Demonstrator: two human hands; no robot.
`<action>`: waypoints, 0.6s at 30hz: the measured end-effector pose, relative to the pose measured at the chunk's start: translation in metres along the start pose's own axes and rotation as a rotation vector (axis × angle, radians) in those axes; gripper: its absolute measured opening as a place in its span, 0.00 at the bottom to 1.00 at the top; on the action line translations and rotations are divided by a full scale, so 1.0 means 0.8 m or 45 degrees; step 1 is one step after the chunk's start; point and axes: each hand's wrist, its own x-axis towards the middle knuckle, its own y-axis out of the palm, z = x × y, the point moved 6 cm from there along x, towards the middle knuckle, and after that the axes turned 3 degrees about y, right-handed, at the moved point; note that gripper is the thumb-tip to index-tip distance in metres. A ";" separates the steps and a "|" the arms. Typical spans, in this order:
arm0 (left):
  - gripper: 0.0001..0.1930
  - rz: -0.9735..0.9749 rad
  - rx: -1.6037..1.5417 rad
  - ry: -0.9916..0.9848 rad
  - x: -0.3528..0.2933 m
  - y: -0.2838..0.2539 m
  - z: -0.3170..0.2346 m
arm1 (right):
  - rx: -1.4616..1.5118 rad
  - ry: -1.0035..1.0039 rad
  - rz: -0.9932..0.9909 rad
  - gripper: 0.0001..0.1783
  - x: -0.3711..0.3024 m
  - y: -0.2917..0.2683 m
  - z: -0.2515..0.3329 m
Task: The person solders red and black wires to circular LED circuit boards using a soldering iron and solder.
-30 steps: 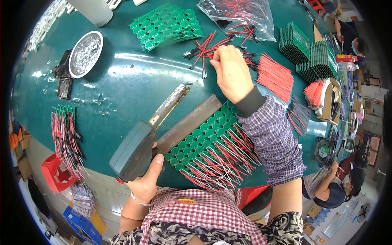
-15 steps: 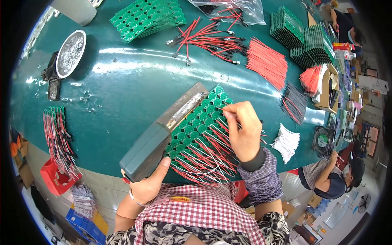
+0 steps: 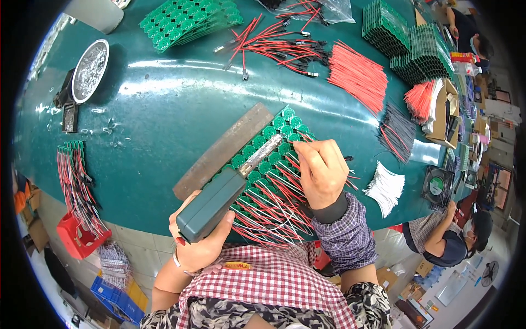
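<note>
My left hand (image 3: 201, 241) is wrapped round a dark green soldering gun (image 3: 212, 205). Its silvery tip reaches over a panel of round green circuit boards (image 3: 289, 113), ending just short of my right fingertips. My right hand (image 3: 323, 171) is closed in a pinch, holding the end of a red wire (image 3: 296, 145) at one of the round boards. Many red and white wires (image 3: 274, 216) trail from the panel toward my apron. Along the panel's left edge lies a flat, worn metal bar (image 3: 222, 152). Whether the tip touches the board is hard to make out.
A round metal bowl (image 3: 104, 60) stands at the far left; a wired panel (image 3: 71, 156) lies nearer. Red wires (image 3: 357, 77), black wires (image 3: 396, 133) and white wires (image 3: 386, 186) lie to the right. Panel stacks (image 3: 386, 30) stand behind. A co-worker (image 3: 446, 233) sits at right.
The soldering gun has moved right, its tip passing from over the metal bar to the board by my right fingers. The whole bar now shows. My right hand still pinches the wire.
</note>
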 end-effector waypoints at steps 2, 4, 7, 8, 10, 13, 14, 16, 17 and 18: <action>0.10 0.030 -0.017 -0.007 0.003 0.003 -0.004 | -0.012 -0.007 -0.002 0.16 0.000 0.000 -0.001; 0.10 0.045 -0.014 -0.008 0.006 0.006 -0.006 | -0.019 -0.032 -0.012 0.16 -0.001 0.000 -0.001; 0.10 0.063 -0.001 0.024 0.008 0.007 -0.010 | -0.023 -0.031 -0.005 0.16 0.000 0.000 0.000; 0.10 0.068 0.012 0.056 0.008 0.007 -0.011 | -0.022 -0.029 -0.005 0.16 0.000 0.000 -0.001; 0.10 0.072 0.016 0.025 0.007 0.009 -0.009 | -0.022 -0.040 0.001 0.16 0.000 0.001 0.000; 0.09 0.083 0.038 -0.015 0.006 0.011 -0.010 | -0.028 -0.046 0.005 0.17 -0.001 0.002 -0.003; 0.09 0.086 0.060 -0.025 0.006 0.011 -0.011 | -0.027 -0.044 0.005 0.17 -0.001 0.002 -0.003; 0.09 0.100 0.097 0.013 0.006 0.011 -0.011 | -0.036 -0.050 0.009 0.17 -0.001 0.002 -0.002; 0.09 0.113 0.132 0.051 0.007 0.012 -0.013 | -0.036 -0.048 0.008 0.17 -0.001 0.002 -0.002; 0.09 0.114 0.132 0.051 0.007 0.012 -0.013 | -0.040 -0.048 0.011 0.17 -0.002 0.002 -0.003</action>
